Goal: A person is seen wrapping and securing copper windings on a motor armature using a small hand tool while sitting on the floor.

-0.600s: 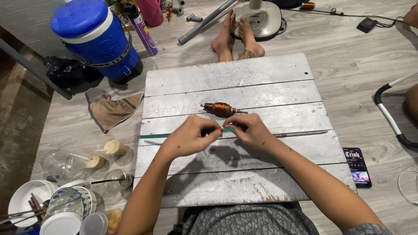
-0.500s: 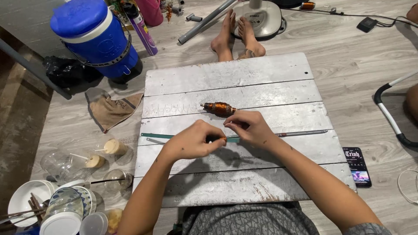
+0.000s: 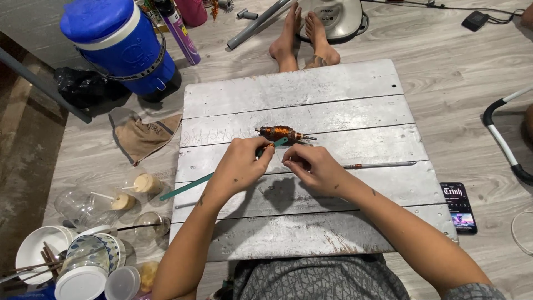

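Note:
My left hand point(image 3: 239, 164) grips a long thin green strip point(image 3: 186, 189). The strip slants from the lower left up to its tip beside a small spool of copper wire point(image 3: 280, 133). The spool lies on the silver-painted wooden board point(image 3: 311, 89) across my lap. My right hand point(image 3: 311, 164) rests close beside the left, just below the spool. Its fingers are pinched together at the left end of a thin metal rod point(image 3: 380, 165) that runs out to the right along the board.
A phone point(image 3: 458, 205) lies by the board's right edge. On the left are a blue water cooler point(image 3: 119, 44), a brown cloth bag point(image 3: 144, 136), plastic cups point(image 3: 111, 200) and stacked bowls point(image 3: 55, 261). Another person's bare feet point(image 3: 302, 36) rest beyond the board, by a fan base point(image 3: 336, 16).
The green strip lay level across the board before. My left hand has tilted it so that its right end points up toward the copper spool. Both hands stay close together.

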